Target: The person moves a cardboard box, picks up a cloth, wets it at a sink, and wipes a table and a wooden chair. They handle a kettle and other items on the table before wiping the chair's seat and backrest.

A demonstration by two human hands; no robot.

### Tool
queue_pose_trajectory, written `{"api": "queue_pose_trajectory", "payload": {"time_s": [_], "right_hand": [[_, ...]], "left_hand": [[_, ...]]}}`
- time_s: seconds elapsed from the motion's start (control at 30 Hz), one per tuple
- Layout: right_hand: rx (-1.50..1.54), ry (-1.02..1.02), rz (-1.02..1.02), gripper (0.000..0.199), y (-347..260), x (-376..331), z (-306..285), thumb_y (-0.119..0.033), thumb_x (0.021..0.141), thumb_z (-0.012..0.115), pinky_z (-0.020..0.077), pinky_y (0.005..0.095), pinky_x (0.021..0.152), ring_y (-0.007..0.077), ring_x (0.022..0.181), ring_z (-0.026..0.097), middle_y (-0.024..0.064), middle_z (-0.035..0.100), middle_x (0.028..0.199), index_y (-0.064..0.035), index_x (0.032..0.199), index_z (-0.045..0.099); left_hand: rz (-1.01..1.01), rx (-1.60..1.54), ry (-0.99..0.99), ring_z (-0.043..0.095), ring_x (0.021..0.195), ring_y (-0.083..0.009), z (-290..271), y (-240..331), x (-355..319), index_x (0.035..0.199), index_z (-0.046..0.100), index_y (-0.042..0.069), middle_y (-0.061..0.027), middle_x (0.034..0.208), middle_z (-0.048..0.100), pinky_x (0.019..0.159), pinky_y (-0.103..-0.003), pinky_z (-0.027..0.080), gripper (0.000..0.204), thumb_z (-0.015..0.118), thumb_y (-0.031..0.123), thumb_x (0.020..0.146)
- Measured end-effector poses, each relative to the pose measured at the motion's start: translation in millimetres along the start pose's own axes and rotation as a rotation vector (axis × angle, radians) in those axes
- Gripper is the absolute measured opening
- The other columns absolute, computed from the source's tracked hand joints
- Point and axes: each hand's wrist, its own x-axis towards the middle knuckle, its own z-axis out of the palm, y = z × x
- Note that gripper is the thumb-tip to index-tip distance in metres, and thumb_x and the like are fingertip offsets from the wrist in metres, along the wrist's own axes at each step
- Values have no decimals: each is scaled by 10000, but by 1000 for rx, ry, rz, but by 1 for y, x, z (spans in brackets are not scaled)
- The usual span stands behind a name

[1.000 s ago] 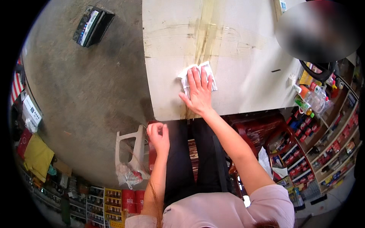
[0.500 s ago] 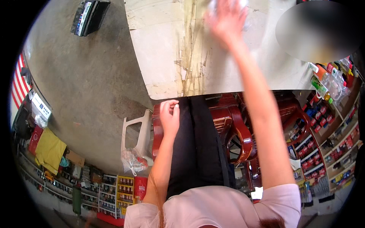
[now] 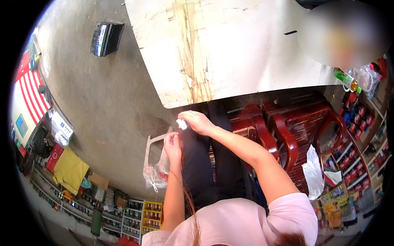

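My right hand [image 3: 196, 121] is closed around a small crumpled white tissue [image 3: 181, 124], held just below the near edge of the pale table [image 3: 254, 53]. My left hand [image 3: 172, 143] hovers right under it, above my lap in dark trousers [image 3: 205, 164], fingers curled and almost touching the tissue. The table top has a brownish worn streak down its middle.
A white plastic stool with a clear bag [image 3: 155, 174] stands at my left. Dark red wooden chairs [image 3: 287, 135] sit to my right under the table. A black box [image 3: 106, 37] lies on the concrete floor. Shelves of goods [image 3: 361, 135] line the right side.
My right hand left the table top, where it pressed the tissue, and came down to my lap with the tissue bunched in it. My left hand rose slightly toward it.
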Motion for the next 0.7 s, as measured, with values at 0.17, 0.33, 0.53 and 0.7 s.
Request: {"api": "queue_pose_trajectory", "payload": {"time_s": [0.17,0.33,0.53,0.7], "right_hand": [[3,269,204,264,4,86,-152,-196,990,408,501,419,764,327,845,613,193,617,891,-76,1160,570],[-670,185,106,721,65,211,-299,-482,922,475,206,480,1150,320,1421,238,131,278,1542,-21,1452,313],[-790,311,120,859,66,129,-199,-550,863,536,148,489,1170,283,1443,198,124,243,1554,-92,1505,195],[-672,-4,114,887,31,-33,-111,-543,838,564,155,446,1187,279,1436,237,132,243,1554,-90,1510,205]], "left_hand": [[-17,14,-45,554,883,-123,10,11,-2,944,642,19,-38,955,588,815,-256,439,96,561,44,901],[54,56,-75,548,921,-131,15,14,14,944,646,24,-42,969,579,851,-256,425,97,563,39,895],[-40,57,-57,554,931,-136,9,22,29,937,650,29,-41,978,597,872,-267,431,102,557,33,897],[16,120,-149,544,858,-88,0,38,32,984,637,46,1,960,603,780,-235,456,99,559,66,926]]}}
